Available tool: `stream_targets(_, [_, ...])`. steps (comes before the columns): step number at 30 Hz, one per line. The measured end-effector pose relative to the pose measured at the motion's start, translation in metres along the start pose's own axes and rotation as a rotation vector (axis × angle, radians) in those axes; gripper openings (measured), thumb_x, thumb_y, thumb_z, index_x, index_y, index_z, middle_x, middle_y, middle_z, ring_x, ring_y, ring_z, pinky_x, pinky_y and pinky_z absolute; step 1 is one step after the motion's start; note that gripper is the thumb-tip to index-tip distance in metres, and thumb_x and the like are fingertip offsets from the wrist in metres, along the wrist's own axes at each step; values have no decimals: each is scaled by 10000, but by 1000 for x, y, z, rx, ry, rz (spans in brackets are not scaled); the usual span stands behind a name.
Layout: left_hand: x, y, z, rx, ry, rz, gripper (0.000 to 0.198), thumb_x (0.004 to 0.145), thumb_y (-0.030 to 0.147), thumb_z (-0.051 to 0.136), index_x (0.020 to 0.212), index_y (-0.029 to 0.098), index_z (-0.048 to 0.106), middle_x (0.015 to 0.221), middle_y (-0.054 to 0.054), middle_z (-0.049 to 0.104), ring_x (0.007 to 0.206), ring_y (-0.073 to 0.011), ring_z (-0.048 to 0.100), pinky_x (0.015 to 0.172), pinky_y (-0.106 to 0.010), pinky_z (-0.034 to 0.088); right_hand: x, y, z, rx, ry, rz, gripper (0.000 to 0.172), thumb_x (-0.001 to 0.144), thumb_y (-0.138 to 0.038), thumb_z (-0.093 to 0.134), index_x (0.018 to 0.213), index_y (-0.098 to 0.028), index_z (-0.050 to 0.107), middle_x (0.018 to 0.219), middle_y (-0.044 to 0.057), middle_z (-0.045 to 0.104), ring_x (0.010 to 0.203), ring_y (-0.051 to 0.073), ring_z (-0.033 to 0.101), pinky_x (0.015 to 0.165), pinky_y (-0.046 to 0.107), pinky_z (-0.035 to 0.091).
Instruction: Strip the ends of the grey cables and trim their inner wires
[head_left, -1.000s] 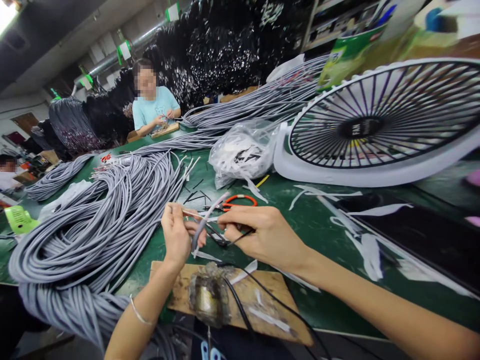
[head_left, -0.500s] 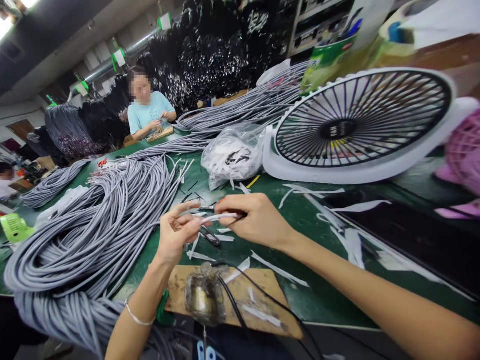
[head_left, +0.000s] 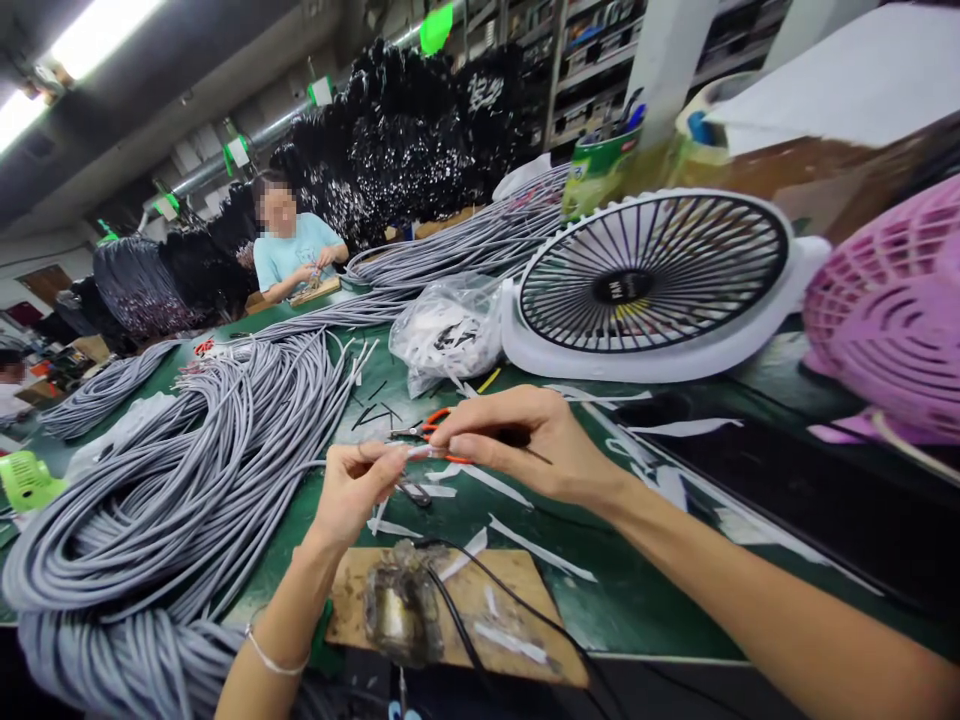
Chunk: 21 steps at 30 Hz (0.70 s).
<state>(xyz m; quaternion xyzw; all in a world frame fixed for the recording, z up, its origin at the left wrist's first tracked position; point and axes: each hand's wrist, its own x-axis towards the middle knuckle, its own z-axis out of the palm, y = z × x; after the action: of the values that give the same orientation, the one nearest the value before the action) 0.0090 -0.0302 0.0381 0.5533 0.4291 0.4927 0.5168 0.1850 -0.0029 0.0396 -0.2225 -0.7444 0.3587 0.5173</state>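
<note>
My left hand (head_left: 365, 478) is closed, pinching a grey cable (head_left: 316, 464) near its end between thumb and fingers. Close by on the right, my right hand (head_left: 517, 440) has its thumb and fingers pressed together at the pale tip (head_left: 424, 452) of that cable. A thin dark piece (head_left: 538, 457) sticks out under my right palm; its kind is unclear. Orange-handled cutters (head_left: 435, 424) show just behind my right fingers, partly hidden by them. A dark tool (head_left: 415, 493) lies on the table below my hands.
A big coil of grey cables (head_left: 225, 450) fills the left. A bag of white pieces (head_left: 448, 335), a white fan (head_left: 645, 290) and a pink fan (head_left: 892, 320) stand behind and right. A stained board (head_left: 517, 590) with a metal pot (head_left: 397, 610) lies in front. A co-worker (head_left: 292, 245) sits across.
My right fingers have come round to the cable's tip, closer to my left hand. More of the orange handles shows. The view has shifted, bringing the pink fan further in.
</note>
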Motion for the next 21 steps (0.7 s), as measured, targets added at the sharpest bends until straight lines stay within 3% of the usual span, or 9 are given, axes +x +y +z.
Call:
stream_targets(3, [-2,5,3,144,-11,104,404,650,517,663,634,119,732,408,33,390,393,-35,239,405,-199,199,1,3,0,23,15,35,206,742,-329,600,683,-145,673,495,8,590,384,68,422,363,194,299])
stream_targets(9, [-8,4,6,465,-147,360,406,816,430,515,617,135,712,505,-29,548,478,-103,420,505,-247,306,4,8,13,145,38,180,294,746,-392,553,601,-137,580,516,-3,528,437,70,411,405,196,311])
stream_targets(13, [-8,3,5,584,-39,548,360,830,369,514,636,132,703,467,1,496,437,-84,373,457,-229,271,3,7,14,122,-12,206,313,761,-392,506,572,-143,528,499,-24,438,443,67,359,410,204,278])
stream_targets(16, [-9,3,4,743,60,566,240,836,250,506,780,139,711,500,14,494,449,-79,368,440,-212,256,1,6,12,41,-6,114,307,767,-349,492,528,-158,475,473,-43,362,432,59,290,400,211,229])
stream_targets(18, [-9,1,3,829,75,597,212,823,178,496,865,139,701,520,18,492,462,-79,371,444,-206,258,0,6,13,-4,2,56,304,771,-326,487,517,-161,465,476,-41,362,436,59,291,407,214,229])
stream_targets(21, [-9,-3,1,877,91,687,219,797,130,486,872,125,692,516,25,465,455,-75,357,438,-204,249,0,7,17,-10,21,98,313,784,-344,469,528,-164,467,484,-38,369,436,62,299,408,219,228])
